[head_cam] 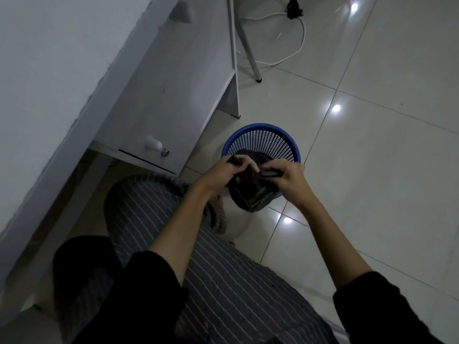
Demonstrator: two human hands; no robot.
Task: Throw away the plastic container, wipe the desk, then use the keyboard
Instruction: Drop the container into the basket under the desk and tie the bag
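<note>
container: we read the dark crumpled plastic thing [250, 192] as thin, light, soft; detail too dim to confirm
where: above the near rim of the blue bin [260, 142] on the floor, off the desk [173, 78] corner
grip: left hand [223, 170] and right hand [285, 176] both pinch its top edge
hold: we'd keep to the rim; walls may buckle
</note>
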